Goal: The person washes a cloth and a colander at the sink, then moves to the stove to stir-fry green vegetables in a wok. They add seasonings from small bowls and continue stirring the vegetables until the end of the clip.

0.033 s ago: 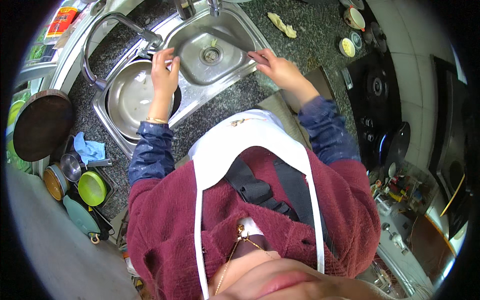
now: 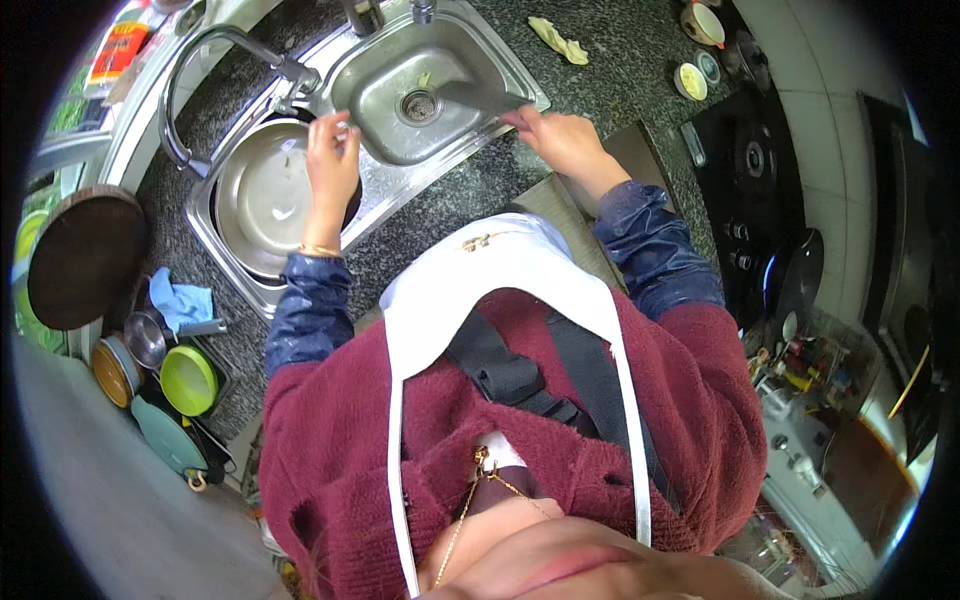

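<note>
My right hand (image 2: 565,145) grips a knife (image 2: 478,98) by its handle. The dark grey blade reaches left over the right sink basin (image 2: 380,140), near the round drain (image 2: 419,107). Over the rim of a large steel pan (image 2: 265,200), my left hand (image 2: 332,160) hovers with loosely bent fingers, the thumb apart from them. No object shows in it. That pan, holding some liquid, sits in the left basin. A small yellowish-green scrap (image 2: 424,79) lies beside the drain.
A curved faucet (image 2: 180,90) arches over the left basin. On the speckled counter lies a pale leaf piece (image 2: 558,40); small bowls (image 2: 690,82) stand farther right, beside a black stove (image 2: 750,160). At left are a dark round board (image 2: 85,255), a blue cloth (image 2: 182,300) and a green bowl (image 2: 188,380).
The knife has swung, its blade now lower and showing broader over the basin. My right hand has shifted slightly right and down. The left hand's fingers are a little more bent.
</note>
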Demonstrator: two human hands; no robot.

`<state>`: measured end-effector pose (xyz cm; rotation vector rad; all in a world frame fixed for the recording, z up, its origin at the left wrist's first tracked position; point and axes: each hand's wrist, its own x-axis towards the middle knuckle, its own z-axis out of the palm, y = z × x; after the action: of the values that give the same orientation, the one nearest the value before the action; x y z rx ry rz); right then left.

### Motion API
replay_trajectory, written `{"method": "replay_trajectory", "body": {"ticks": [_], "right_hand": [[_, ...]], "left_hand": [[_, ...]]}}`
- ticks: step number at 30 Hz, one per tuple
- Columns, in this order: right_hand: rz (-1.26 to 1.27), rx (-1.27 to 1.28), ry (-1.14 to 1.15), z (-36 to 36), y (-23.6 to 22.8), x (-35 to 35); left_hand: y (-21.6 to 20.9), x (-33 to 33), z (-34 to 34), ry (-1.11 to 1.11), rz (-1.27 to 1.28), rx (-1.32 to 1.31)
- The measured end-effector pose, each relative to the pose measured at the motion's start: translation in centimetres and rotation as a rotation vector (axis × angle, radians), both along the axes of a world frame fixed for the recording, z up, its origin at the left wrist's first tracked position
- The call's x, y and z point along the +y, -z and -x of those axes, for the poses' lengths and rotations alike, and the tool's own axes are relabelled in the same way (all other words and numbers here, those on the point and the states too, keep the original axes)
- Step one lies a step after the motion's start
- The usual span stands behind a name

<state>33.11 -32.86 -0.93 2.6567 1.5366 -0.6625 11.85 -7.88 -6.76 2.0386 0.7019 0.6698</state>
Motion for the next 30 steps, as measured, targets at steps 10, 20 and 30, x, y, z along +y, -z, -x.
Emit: {"method": "replay_trajectory", "body": {"ticks": [10, 20, 30], "right_hand": [[-0.400, 0.606, 0.100, 3.1, -3.9, -7.9], [0.256, 0.215, 1.596, 19.3, -6.9, -58.4], [-0.617, -1.044, 2.201, 23.9, -8.6, -100.4]], "left_hand": [[2.1, -4.5, -1.8, 0.090, 0.012, -0.140], [3.0, -16.9, -9.0, 0.418, -0.094, -0.046], [1.5, -43.3, -26.0, 0.737, -0.406, -0.118]]}}
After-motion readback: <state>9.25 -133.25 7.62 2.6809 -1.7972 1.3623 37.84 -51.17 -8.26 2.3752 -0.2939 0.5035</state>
